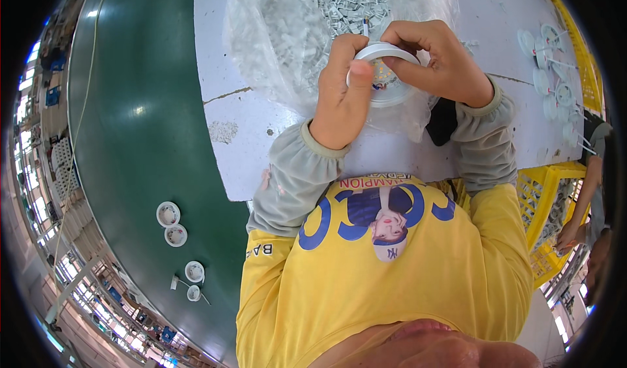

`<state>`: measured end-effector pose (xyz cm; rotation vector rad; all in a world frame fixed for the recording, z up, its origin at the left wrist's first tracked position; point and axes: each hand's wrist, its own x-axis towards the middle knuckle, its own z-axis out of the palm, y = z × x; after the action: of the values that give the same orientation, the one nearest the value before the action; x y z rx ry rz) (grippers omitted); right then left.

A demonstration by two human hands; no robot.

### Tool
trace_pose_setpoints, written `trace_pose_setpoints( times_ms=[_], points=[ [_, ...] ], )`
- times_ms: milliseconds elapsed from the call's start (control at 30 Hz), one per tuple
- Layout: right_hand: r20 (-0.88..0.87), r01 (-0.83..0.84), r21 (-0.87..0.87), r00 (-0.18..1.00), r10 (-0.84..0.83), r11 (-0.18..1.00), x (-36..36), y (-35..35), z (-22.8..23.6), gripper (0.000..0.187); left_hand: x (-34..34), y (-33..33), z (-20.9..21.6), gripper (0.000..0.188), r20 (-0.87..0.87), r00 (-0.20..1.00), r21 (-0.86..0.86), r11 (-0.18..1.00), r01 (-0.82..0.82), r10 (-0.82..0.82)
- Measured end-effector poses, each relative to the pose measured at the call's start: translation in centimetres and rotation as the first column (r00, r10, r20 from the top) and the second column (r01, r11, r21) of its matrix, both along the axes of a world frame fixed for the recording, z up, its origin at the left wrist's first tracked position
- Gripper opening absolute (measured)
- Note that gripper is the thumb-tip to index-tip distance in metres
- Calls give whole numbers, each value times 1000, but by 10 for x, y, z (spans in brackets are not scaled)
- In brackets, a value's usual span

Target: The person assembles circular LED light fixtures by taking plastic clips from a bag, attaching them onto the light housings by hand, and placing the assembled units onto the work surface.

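Both hands grip a round white LED lamp housing [394,96] above the table, and yellow dots and small coloured wires show inside its ring. My left hand [341,97] clasps the left side, thumb over the rim. Curled over the far right edge, my right hand [439,62] has its thumb and fingers at the rim; its fingertips are partly hidden. A white cable end [366,27] with bared coloured wires sticks up just beyond the housing. Behind it lies a clear plastic bag [271,38] full of small pale plastic clips [346,2].
A green conveyor belt [147,133] runs along the left, carrying several round lamp parts [168,215]. More white lamp parts with cables [550,83] lie at the table's right side. A yellow crate [545,201] stands at right, beside another person's hand [569,236].
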<state>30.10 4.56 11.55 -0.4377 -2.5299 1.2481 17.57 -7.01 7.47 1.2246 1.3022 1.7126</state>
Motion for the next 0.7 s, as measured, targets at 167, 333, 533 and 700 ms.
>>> trace_pose_setpoints(
  times_ms=[167, 333, 533, 700],
  points=[
    [24, -14, -70, 1000, 16, 997, 0, 0, -2, 5, -2, 1, -1, 36, 25, 1000, -31, 1000, 3, -3],
    [-33, -4, -55, 999, 3, 998, 0, -2, -8, 5, 2, 1, 1, 32, 53, 997, -52, 997, -49, 51],
    [-71, -6, -45, 997, 2, 999, 0, -3, -11, 6, 0, 1, -3, 30, 78, 997, -63, 998, -13, 18],
    [-86, -5, -42, 996, 1, 999, 0, -2, -12, 7, -2, 1, -5, 29, 88, 996, -44, 999, 12, -8]
  ],
)
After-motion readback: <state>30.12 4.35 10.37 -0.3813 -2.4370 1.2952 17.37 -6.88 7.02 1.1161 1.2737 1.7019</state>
